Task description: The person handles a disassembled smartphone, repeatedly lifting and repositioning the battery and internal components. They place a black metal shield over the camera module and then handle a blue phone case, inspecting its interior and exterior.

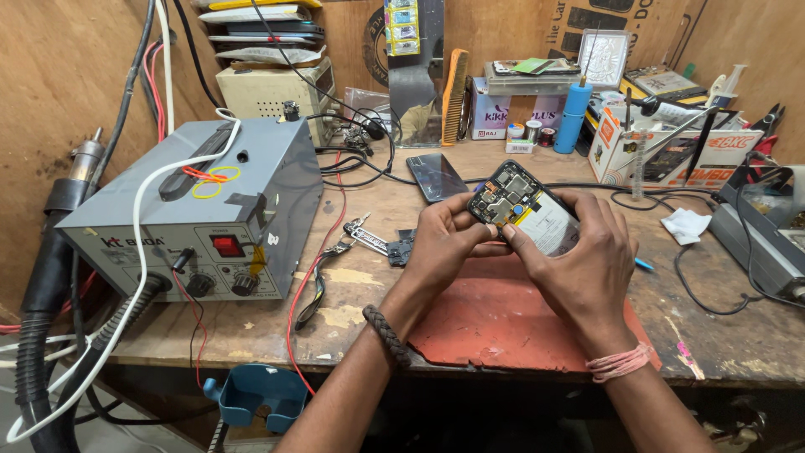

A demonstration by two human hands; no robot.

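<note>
Nearest you, low at the bench edge, a teal holder (256,394) hangs below the tabletop, and your two forearms come up past it. Your left hand (444,239), with a braided band (387,334) on the wrist, grips the near-left side of the opened phone (521,214), fingers curled round its edge. Your right hand (583,260), pink thread (618,363) at the wrist, clasps the phone's right side, thumb pressing on the exposed back near the boards. So both hands are closed on the phone, and it's held up off the bench, tilted, just above the far edge of the red mat (511,323).

To your left sits the grey station (197,214) with its red switch and knobs, a white cable (142,277) looped over it. Between station and mat lie tweezers (323,281) and a small black part (401,247) with a metal strip beside it. A dark glass panel (436,176) lies flat beyond your left hand. Right of you, a white tissue (685,225) rests near black cables. At the back stand a blue bottle (573,115), an orange comb (454,96) and boxes (662,155).
</note>
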